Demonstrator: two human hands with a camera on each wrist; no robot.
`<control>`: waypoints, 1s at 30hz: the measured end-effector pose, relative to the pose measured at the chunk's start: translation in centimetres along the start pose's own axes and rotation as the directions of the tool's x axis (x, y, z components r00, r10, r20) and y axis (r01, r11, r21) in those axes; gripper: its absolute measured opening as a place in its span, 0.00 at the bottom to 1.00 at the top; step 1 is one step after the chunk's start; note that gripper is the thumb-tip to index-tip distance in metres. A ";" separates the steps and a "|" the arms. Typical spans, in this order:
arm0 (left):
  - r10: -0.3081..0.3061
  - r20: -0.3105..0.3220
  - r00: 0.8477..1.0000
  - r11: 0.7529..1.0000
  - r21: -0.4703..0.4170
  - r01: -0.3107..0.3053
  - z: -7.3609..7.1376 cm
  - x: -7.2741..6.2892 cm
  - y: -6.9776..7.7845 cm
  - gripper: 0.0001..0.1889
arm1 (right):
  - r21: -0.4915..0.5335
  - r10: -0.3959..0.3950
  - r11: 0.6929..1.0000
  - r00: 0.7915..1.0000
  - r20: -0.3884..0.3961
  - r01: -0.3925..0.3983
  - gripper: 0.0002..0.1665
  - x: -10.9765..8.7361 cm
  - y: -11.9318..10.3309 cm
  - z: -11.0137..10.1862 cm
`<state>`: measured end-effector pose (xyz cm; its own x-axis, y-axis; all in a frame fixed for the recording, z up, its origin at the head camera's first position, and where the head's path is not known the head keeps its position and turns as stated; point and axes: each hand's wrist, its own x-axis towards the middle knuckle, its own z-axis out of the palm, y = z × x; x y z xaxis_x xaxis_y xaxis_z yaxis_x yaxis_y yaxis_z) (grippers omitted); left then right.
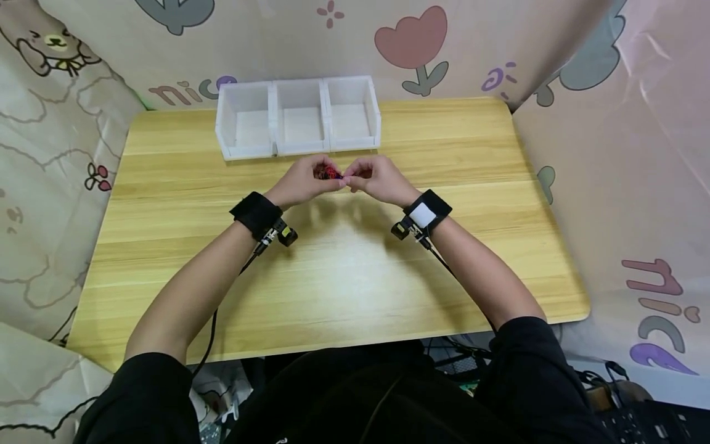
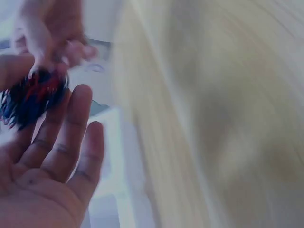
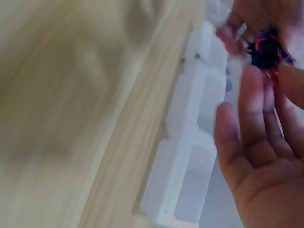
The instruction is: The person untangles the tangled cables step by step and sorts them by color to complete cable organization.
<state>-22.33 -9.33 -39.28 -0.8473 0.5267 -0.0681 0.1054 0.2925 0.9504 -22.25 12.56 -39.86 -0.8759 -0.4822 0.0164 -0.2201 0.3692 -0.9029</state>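
A small tangled bundle of thin red and dark blue strands (image 1: 327, 172) is held up between both hands, over the table near the tray. My left hand (image 1: 299, 184) grips it between thumb and fingers. From the other side my right hand (image 1: 385, 180) pinches an end of it, the fingertips of both hands meeting. The right wrist view shows a red strand running from the dark bundle (image 3: 267, 52) to the right thumb and finger. In the left wrist view the bundle (image 2: 35, 99) lies between the left thumb and fingers, the other fingers spread.
Behind the hands stands a white tray with three compartments (image 1: 299, 148) at the back of the wooden table (image 1: 344, 277). Printed curtains (image 1: 310, 49) hang behind and on both sides. Cables run from the wrist cameras along the forearms.
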 end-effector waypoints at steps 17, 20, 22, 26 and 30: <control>0.119 -0.232 0.965 0.983 -0.112 -0.148 1.0 -0.6 3.5 0.07 | 0.068 -0.123 0.989 0.984 -0.130 0.132 0.05 -0.7 -3.7 1.0; 0.156 -0.267 0.951 0.982 -0.058 -0.177 0.7 -0.7 3.7 0.07 | 0.048 -0.130 0.990 0.984 -0.119 0.136 0.07 -1.1 -4.0 0.8; 0.170 -0.281 0.945 0.981 -0.046 -0.190 0.4 -0.8 3.7 0.06 | 0.024 -0.127 0.991 0.986 -0.111 0.130 0.07 -1.4 -4.2 0.5; 0.179 -0.290 0.940 0.972 -0.096 -0.215 -0.5 -0.9 3.6 0.05 | -0.041 -0.123 0.992 0.987 -0.100 0.119 0.07 -1.9 -4.6 -0.3; 0.177 -0.318 0.931 0.953 -0.182 -0.244 -1.3 -1.0 3.7 0.05 | -0.070 -0.131 0.990 0.980 -0.148 0.122 0.06 -2.0 -4.7 -1.0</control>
<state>-21.79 -9.77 -35.30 -0.9360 0.2888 0.2015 0.2120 0.0050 0.9773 -19.89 12.64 -35.24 -0.8934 -0.4033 0.1979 -0.3547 0.3629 -0.8617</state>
